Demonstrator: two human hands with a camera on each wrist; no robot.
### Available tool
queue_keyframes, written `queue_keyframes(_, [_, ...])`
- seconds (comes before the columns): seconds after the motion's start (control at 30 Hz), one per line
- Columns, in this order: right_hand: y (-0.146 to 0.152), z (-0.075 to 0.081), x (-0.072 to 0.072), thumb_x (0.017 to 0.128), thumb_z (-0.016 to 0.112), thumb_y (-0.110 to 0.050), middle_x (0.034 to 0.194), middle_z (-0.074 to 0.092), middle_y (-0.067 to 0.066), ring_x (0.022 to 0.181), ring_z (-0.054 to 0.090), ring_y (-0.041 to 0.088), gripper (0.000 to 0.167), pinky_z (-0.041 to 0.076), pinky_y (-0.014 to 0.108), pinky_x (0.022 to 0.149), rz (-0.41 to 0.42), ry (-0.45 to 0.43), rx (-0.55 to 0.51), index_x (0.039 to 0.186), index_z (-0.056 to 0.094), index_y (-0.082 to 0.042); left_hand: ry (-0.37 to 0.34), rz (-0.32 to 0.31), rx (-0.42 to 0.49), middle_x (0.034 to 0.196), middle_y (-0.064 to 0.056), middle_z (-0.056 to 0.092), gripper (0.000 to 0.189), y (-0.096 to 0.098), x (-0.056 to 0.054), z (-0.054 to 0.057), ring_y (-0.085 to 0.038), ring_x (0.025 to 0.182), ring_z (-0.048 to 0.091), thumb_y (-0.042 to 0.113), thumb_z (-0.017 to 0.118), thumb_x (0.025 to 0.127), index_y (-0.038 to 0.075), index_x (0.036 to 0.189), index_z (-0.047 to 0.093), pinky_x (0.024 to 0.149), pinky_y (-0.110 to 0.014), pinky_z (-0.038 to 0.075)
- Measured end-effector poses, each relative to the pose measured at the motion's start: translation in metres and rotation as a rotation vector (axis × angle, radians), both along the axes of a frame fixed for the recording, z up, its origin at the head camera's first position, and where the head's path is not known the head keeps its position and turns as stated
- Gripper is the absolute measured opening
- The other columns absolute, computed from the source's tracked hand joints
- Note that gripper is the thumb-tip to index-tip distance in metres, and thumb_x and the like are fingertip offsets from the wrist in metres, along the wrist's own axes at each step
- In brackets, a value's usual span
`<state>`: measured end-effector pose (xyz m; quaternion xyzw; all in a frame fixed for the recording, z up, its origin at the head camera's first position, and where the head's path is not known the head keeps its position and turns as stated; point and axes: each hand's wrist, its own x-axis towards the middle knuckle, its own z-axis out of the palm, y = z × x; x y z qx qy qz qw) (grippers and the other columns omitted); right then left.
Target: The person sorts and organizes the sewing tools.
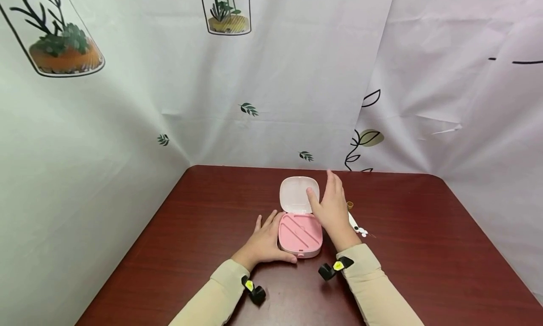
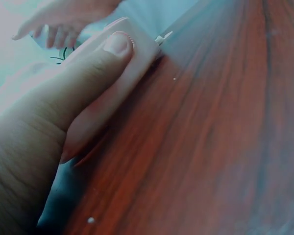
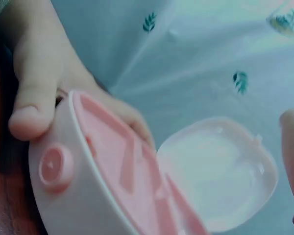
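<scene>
A pink plastic case [image 1: 300, 235] sits on the table with its whitish lid [image 1: 293, 194] tipped back. Slanting dividers cross its inside, and a round pink button [image 3: 55, 166] is on its front. My left hand [image 1: 266, 243] grips the case from the left, thumb [image 2: 90, 73] along the front wall and fingers at the side. Beside the lid, on the right, my right hand [image 1: 333, 216] is raised with fingers extended and thumb apart, holding nothing. Its thumb overlaps the lid's right edge in the head view.
Right of my right hand lie a small white item [image 1: 360, 231] with dark spots and a gold-coloured ring [image 1: 349, 205], both partly near my wrist. The dark red wooden table [image 1: 220, 198] ends at a patterned white cloth [image 1: 275, 80] behind it.
</scene>
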<state>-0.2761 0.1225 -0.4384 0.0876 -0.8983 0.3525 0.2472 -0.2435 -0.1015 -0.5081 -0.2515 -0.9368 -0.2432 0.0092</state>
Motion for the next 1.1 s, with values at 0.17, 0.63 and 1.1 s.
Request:
queue_keyframes(0.17, [-0.005,0.006,0.012,0.091,0.071,-0.028,0.124,0.054,0.022,0.114,0.055,0.037,0.055,0.048,0.052,0.097,0.073,0.137,0.094,0.133,0.051,0.002,0.007,-0.021,0.007,0.161,-0.001,0.035,0.125,-0.001,0.0,0.002,-0.027,0.155,0.015,0.079,0.075,0.063,0.015,0.158,0.024,0.117,-0.068,0.006])
queue_keyframes(0.63, [-0.024,-0.003,0.038,0.084,0.076,-0.033,0.092,0.062,0.01,0.085,0.061,0.026,0.042,0.053,0.043,0.079,0.307,-0.208,0.475,0.106,0.064,0.0,0.012,-0.007,0.018,0.159,-0.003,0.038,0.118,0.0,0.003,0.004,-0.025,0.154,0.018,0.078,0.071,0.069,0.013,0.157,0.026,0.118,-0.066,0.007])
queue_keyframes(1.1, [-0.028,-0.005,0.038,0.081,0.077,-0.03,0.096,0.063,0.012,0.082,0.062,0.027,0.046,0.054,0.044,0.077,0.285,-0.29,0.515,0.113,0.067,0.001,0.019,-0.013,0.034,0.158,-0.003,0.039,0.117,0.001,0.004,0.005,-0.027,0.154,0.019,0.078,0.072,0.069,0.013,0.156,0.028,0.117,-0.067,0.008])
